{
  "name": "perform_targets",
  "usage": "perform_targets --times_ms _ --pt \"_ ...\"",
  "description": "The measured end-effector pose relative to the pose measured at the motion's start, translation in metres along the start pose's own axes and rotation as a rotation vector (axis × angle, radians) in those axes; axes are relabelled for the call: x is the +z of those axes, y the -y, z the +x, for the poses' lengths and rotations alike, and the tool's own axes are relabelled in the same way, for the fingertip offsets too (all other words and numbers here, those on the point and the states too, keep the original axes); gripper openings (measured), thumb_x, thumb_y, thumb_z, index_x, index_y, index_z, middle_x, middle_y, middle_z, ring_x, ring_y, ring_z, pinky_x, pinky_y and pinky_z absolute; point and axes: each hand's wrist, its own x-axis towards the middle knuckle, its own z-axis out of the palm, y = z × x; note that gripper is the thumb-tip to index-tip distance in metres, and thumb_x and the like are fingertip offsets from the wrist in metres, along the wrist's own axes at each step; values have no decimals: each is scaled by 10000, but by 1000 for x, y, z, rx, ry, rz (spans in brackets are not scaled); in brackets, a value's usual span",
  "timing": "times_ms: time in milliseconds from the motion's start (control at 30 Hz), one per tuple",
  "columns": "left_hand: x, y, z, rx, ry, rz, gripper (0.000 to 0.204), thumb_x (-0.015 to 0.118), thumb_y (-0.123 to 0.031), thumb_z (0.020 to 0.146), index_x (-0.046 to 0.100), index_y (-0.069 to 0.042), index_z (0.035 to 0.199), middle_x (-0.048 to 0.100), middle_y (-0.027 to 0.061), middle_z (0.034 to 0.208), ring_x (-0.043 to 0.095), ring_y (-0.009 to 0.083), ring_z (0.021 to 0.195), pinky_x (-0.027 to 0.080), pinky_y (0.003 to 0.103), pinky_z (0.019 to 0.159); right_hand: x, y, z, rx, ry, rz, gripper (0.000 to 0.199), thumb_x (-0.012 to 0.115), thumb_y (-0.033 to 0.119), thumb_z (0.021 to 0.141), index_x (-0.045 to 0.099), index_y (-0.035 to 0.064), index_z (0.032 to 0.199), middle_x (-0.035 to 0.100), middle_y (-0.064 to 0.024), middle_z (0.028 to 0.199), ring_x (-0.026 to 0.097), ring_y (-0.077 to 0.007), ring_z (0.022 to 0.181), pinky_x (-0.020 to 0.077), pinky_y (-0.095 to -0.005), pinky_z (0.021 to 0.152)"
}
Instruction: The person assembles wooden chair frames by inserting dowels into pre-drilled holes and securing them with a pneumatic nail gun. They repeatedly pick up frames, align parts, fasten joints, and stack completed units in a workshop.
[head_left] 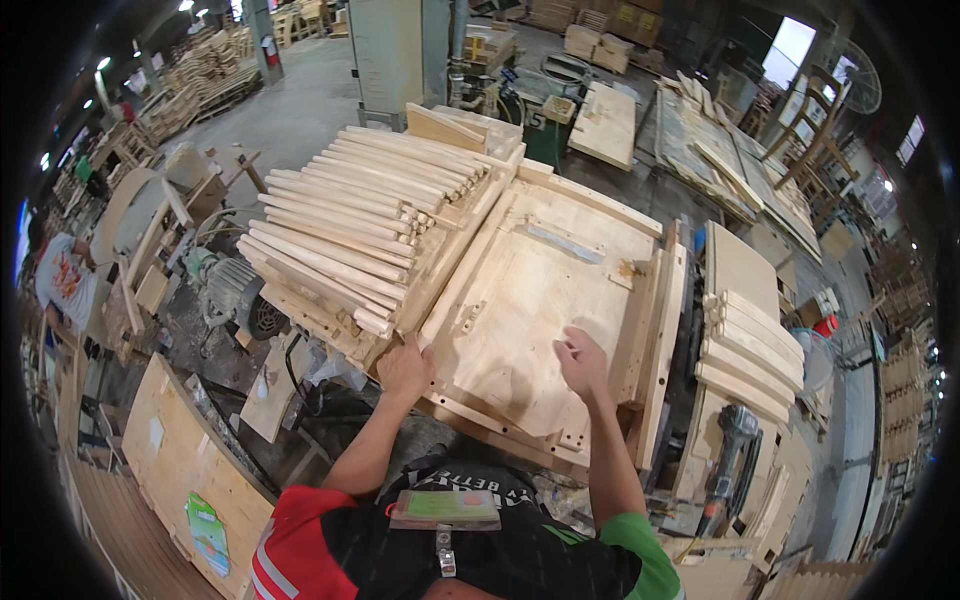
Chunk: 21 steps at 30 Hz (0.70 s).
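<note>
My left hand [405,371] is closed at the near left corner of a shallow plywood tray [510,290] with raised wooden rails. Its fingers curl down by the corner, and whatever they may grip is hidden. Over the right half of the tray bed is my right hand [584,365]. Its fingers are loosely bent, the thumb sits a little apart, and nothing shows between them. Left of the tray, several pale round wooden rods [335,215] lie stacked side by side on a wooden stand. A grey metal strip [565,243] is fixed across the far part of the tray.
To the right, curved wooden slats [750,350] are stacked beside a power tool [738,440]. An electric motor [230,290] stands at the left, near a plywood sheet [185,470]. A person [70,285] is at the far left. A grey-green cabinet [388,60] rises behind the rods.
</note>
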Motion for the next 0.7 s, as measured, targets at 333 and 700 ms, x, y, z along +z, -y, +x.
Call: perform_targets --times_ms 333,700 --pt "15 -1 -12 28 -277 65 377 782 -305 900 695 -14 1123 728 194 1028 687 381 1049 534 485 932 180 39 160 50 398 77 521 680 355 1006 631 -42 1339 752 -219 1083 744 -339 883 590 -448 801" --pt "-1 0 -28 -137 -264 163 314 818 -284 858 700 -79 1065 740 131 997 712 347 967 548 473 840 215 61 150 -113 299 -130 357 696 358 994 703 4 1040 758 -218 975 740 -397 978 572 -493 873"
